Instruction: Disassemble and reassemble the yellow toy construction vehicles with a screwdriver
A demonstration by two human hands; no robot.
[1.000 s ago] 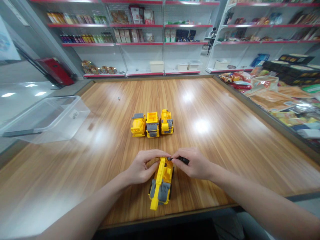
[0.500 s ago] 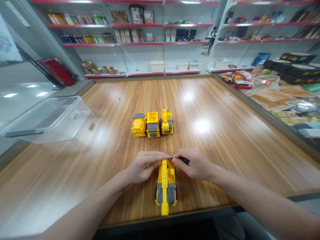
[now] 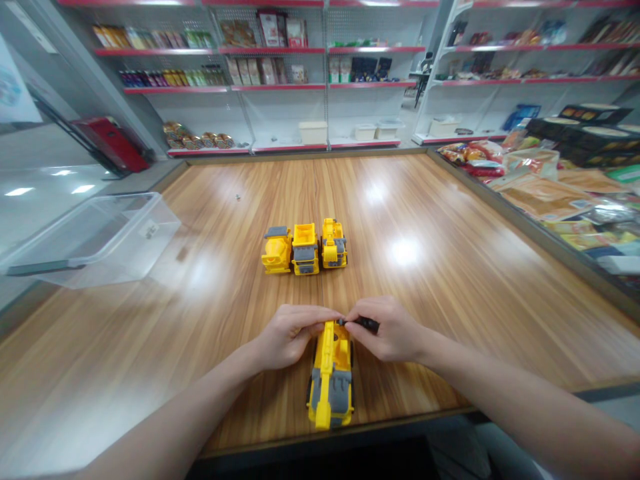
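A yellow and grey toy crane truck [image 3: 341,393] stands near the front edge of the table, its yellow boom [image 3: 325,387] pointing toward me and slightly left. At the truck's far end, my left hand [image 3: 287,337] is closed around the top of the boom, fingers stretched over it and thumb underneath. My right hand [image 3: 387,328] pinches a small black screwdriver [image 3: 369,324], held almost level with its tip against the boom's far end from the right. The exact contact spot is partly covered by my fingers.
Three yellow toy trucks stand side by side beyond my hands: a mixer [image 3: 277,250], a dump truck [image 3: 305,250] and an excavator [image 3: 334,243]. A clear plastic box [image 3: 145,233] sits at the left edge. Packaged goods [image 3: 540,193] lie beyond the right edge. A tiny metallic bit [image 3: 238,197] lies far left.
The near end of the boom has swung a little to the left. Both hands keep nearly the same place, with the screwdriver still at the boom's far end.
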